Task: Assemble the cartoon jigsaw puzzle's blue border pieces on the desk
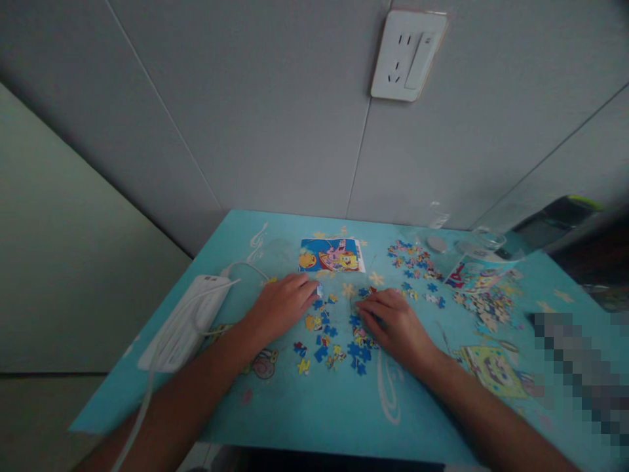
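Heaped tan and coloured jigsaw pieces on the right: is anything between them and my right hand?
Yes: small blue and white jigsaw pieces lie on the teal tabletop between your right hand and the heap, likely too low to block it.

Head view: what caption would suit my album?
Left hand and right hand among loose puzzle pieces on a turquoise table, a cartoon picture beyond.
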The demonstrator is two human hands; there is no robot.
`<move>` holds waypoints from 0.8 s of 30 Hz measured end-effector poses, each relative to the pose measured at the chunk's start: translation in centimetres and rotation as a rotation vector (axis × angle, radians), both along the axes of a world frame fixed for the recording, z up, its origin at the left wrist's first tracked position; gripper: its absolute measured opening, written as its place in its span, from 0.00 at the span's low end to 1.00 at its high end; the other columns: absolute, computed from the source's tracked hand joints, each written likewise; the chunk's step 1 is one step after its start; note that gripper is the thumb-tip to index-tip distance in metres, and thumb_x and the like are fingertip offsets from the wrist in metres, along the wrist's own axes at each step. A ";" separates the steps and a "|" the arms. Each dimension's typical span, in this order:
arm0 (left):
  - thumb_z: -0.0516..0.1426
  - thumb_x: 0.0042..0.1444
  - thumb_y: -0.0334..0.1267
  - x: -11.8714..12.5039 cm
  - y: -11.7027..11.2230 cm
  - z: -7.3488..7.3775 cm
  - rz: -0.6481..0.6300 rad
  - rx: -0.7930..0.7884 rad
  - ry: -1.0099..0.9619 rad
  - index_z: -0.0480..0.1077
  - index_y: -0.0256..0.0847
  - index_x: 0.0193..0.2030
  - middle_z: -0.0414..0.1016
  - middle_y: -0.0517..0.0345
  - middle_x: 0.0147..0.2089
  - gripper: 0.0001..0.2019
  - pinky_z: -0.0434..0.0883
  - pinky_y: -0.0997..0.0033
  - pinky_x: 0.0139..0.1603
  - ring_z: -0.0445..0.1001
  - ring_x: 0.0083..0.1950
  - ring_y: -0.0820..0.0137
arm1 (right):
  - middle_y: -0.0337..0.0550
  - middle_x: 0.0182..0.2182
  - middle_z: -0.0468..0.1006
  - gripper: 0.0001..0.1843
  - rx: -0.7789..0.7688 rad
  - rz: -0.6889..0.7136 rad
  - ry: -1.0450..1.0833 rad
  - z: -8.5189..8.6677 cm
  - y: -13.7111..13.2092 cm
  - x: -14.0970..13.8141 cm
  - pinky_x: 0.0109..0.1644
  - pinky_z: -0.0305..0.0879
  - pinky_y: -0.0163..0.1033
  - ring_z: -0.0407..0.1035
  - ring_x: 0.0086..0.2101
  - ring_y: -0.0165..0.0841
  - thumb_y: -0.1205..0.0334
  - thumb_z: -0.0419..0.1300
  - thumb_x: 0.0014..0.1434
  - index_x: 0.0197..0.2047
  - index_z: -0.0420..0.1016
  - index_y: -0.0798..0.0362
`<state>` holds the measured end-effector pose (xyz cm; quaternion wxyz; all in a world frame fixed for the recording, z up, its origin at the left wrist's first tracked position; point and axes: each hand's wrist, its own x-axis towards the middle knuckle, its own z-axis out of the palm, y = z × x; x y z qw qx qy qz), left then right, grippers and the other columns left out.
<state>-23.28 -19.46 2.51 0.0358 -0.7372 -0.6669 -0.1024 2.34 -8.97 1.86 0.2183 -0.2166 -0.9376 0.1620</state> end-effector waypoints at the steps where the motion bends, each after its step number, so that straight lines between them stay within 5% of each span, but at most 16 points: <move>1: 0.52 0.70 0.43 -0.1 0.0 0.0 0.006 0.000 -0.003 0.72 0.43 0.54 0.75 0.54 0.45 0.13 0.71 0.64 0.45 0.74 0.49 0.62 | 0.47 0.45 0.80 0.13 0.014 0.018 -0.003 0.1 -0.3 -0.3 0.54 0.67 0.51 0.72 0.45 0.40 0.60 0.56 0.69 0.51 0.79 0.49; 9: 0.50 0.71 0.43 -0.1 -0.1 0.2 0.065 0.016 0.017 0.71 0.43 0.55 0.75 0.53 0.47 0.14 0.71 0.65 0.46 0.74 0.49 0.63 | 0.45 0.65 0.68 0.22 0.111 0.241 -0.135 0.3 -3.2 -3.8 0.69 0.52 0.56 0.60 0.64 0.41 0.53 0.55 0.70 0.64 0.68 0.48; 14: 0.50 0.71 0.43 0.0 -0.2 0.5 0.068 0.009 0.015 0.70 0.43 0.55 0.76 0.54 0.45 0.14 0.70 0.66 0.45 0.74 0.49 0.63 | 0.45 0.62 0.72 0.18 0.099 0.246 -0.151 0.2 -3.6 -3.0 0.70 0.48 0.56 0.63 0.63 0.39 0.57 0.54 0.71 0.61 0.71 0.49; 19: 0.49 0.71 0.43 0.0 -0.2 0.6 0.041 0.001 -0.014 0.71 0.43 0.55 0.76 0.54 0.46 0.14 0.71 0.65 0.46 0.74 0.49 0.63 | 0.42 0.52 0.81 0.12 0.078 0.273 -0.126 1.5 -2.5 -0.8 0.67 0.53 0.58 0.72 0.55 0.40 0.60 0.56 0.69 0.52 0.78 0.46; 24: 0.49 0.71 0.43 0.1 -0.1 0.6 0.041 0.006 -0.010 0.71 0.42 0.54 0.76 0.53 0.45 0.14 0.71 0.64 0.45 0.74 0.48 0.62 | 0.44 0.50 0.81 0.14 0.086 0.260 -0.064 2.1 -2.8 -1.4 0.61 0.58 0.55 0.73 0.50 0.40 0.63 0.55 0.69 0.54 0.77 0.48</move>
